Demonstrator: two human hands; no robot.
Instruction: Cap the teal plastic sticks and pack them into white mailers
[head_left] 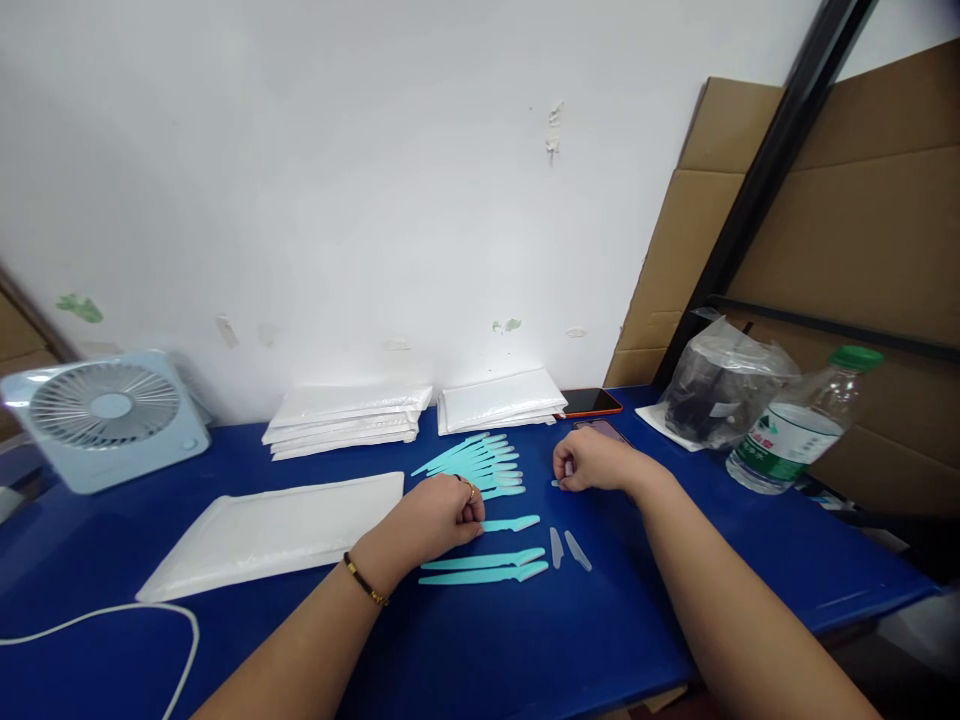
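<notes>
Paired pinch grips above the counter.
Left hand, fingers curled, holds an eyebrow razor; right hand pinches a blade cover.

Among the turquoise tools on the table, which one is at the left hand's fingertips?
The single turquoise tool between the fanned group and the lower pair; its handle disappears into the left hand.

tabletop: glossy blue, beneath the fingers | wall: white, evenly lit, peeling in spots, beyond the fingers | post: dark, slanting, well right of the fingers | cardboard: brown, on both sides of the post
</notes>
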